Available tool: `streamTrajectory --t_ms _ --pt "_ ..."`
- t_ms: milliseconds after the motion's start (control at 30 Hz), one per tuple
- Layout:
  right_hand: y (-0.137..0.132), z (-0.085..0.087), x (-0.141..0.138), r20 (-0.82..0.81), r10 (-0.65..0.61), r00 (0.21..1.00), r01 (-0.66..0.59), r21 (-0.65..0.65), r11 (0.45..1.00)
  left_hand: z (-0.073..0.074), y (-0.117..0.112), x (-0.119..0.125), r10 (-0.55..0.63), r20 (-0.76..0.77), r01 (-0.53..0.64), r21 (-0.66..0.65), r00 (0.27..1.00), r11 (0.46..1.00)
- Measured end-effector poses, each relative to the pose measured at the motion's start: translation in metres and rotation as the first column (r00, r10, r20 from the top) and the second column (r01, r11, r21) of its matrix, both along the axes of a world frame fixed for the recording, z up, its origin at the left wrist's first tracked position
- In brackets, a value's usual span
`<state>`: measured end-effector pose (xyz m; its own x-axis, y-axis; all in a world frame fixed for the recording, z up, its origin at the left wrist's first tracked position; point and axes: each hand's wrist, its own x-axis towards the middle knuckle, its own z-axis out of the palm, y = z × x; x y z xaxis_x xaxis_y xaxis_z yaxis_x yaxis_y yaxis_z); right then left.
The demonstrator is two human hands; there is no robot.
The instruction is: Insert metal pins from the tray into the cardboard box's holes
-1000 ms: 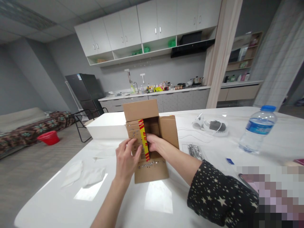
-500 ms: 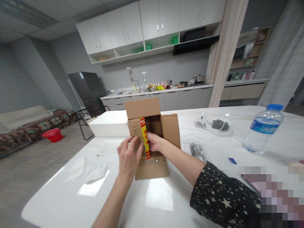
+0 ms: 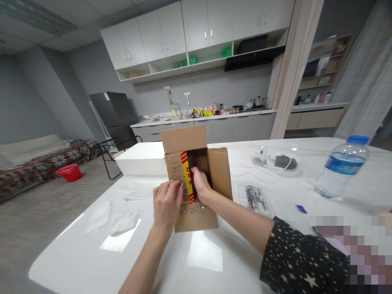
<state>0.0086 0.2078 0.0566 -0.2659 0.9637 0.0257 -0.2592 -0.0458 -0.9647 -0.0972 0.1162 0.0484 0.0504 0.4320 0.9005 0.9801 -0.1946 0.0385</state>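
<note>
An open brown cardboard box (image 3: 196,216) stands on the white table (image 3: 208,261) in front of me, flaps up. A strip of yellow and red tape (image 3: 187,175) runs down its near left flap. My left hand (image 3: 166,204) rests against that flap, fingers curled over its edge beside the tape. My right hand (image 3: 200,184) reaches into the box opening, its fingers bent and partly hidden inside; what they touch is out of sight.
A white box (image 3: 141,161) sits behind the carton. A water bottle (image 3: 341,167) stands at right, with a corded white device (image 3: 277,162) and a printed sheet (image 3: 255,195) nearer. White packing pieces (image 3: 112,218) lie at left. Kitchen counter beyond.
My left hand has closed in against the taped flap, fingers curling over it. My right hand has pushed a little deeper into the box. The view has shifted slightly.
</note>
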Motion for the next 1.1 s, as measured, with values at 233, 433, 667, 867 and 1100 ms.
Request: streamTrajectory --t_ms 233,433,667,867,1100 --pt "-0.02 -0.002 0.014 0.064 -0.159 0.985 0.113 0.458 0.882 0.0 -0.001 -0.001 -0.025 0.02 0.025 0.004 0.999 1.0" --pt "-0.023 0.0 0.02 0.17 -0.183 0.968 0.053 0.575 0.816 0.0 -0.003 0.0 -0.031 0.01 0.031 0.009 0.999 0.999" --pt "-0.024 0.002 0.022 0.237 -0.228 0.944 0.035 0.617 0.786 0.0 -0.005 0.002 0.018 0.002 -0.018 0.011 1.0 1.0" --pt "-0.024 0.004 0.023 0.253 -0.273 0.928 0.056 0.63 0.774 0.004 -0.011 0.004 0.038 -0.057 -0.036 0.025 0.998 0.999" --pt "-0.023 0.007 0.023 0.278 -0.252 0.927 0.032 0.611 0.791 0.009 -0.03 0.004 0.015 -0.11 -0.007 0.076 0.994 0.997"
